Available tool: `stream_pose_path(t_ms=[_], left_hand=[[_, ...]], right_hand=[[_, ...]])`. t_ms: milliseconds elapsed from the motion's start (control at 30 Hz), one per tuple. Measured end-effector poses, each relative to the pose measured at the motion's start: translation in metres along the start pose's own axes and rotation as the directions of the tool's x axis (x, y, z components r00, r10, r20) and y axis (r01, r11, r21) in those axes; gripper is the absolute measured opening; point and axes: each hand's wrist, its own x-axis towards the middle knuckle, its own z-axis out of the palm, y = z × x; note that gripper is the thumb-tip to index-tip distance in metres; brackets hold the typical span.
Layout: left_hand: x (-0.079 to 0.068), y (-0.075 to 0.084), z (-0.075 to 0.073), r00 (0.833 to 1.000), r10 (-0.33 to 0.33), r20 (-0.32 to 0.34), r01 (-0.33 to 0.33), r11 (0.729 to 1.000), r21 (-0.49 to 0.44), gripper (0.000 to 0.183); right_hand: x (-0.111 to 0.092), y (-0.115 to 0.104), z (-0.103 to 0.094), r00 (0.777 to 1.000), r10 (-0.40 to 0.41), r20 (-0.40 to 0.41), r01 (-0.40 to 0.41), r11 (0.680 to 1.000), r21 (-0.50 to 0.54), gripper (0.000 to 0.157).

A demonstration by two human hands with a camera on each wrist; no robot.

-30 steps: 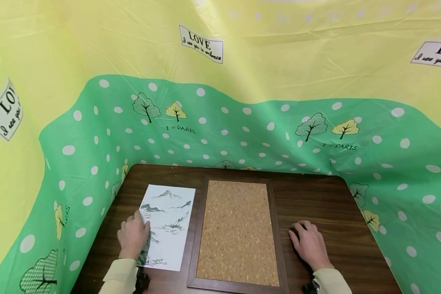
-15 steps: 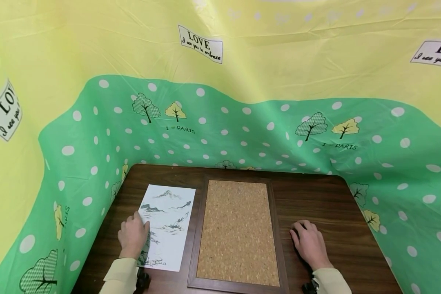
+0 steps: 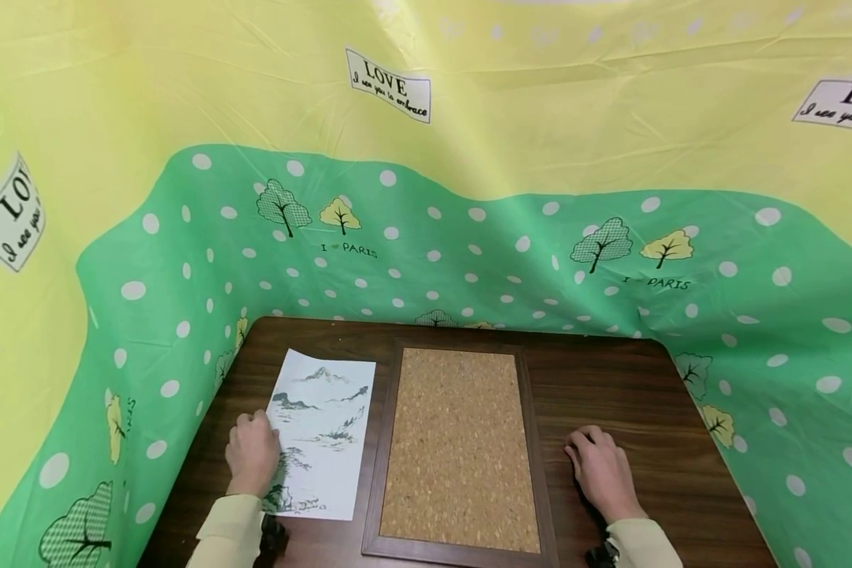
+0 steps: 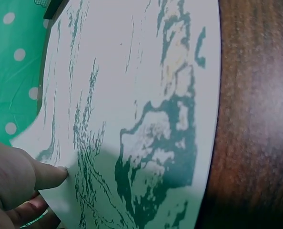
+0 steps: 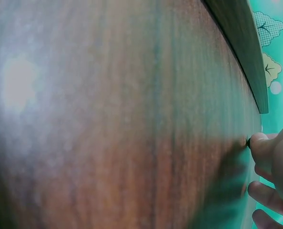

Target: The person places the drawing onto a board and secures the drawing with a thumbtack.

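On the left side of the table lies a white sheet of paper [image 3: 326, 426] printed with an ink-style mountain landscape. My left hand [image 3: 253, 455] pinches its left edge, thumb on top and fingers beneath, as the left wrist view shows. That edge is bent up. Right of the frame, my right hand [image 3: 602, 467] is low over the table with thumb and forefinger drawn together. A small dark object [image 5: 248, 142] shows at their tips in the right wrist view; its kind is too small to tell. The other fingers are bent. A cork board [image 3: 461, 450] lies between the hands.
A dark wooden frame [image 3: 543, 489] borders the cork. The brown wood-grain table [image 3: 610, 379] has rounded far corners. Green and yellow printed cloth [image 3: 412, 213] hangs close around its back and sides.
My left hand has gone from lying on the paper's edge to pinching it, and the sheet's far left corner has risen. My right thumb and forefinger have come together.
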Motion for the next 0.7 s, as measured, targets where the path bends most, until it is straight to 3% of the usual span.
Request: stream_pose_path(t_ms=[433,700], left_hand=[[0.0027,-0.0047,-0.0036,0.988,-0.058,0.144,0.063,0.997,-0.034,0.024],[0.0031,-0.0065,-0.0070,0.991,-0.070,0.114,0.079,0.994,-0.074,0.013]], right_hand=[[-0.0009,0.0046,-0.0010,1.000,-0.016,-0.015,0.016,1.000,-0.023,0.015],[-0.0016,0.0057,-0.0023,1.000,-0.022,-0.017,0.021,0.999,-0.027,0.015]])
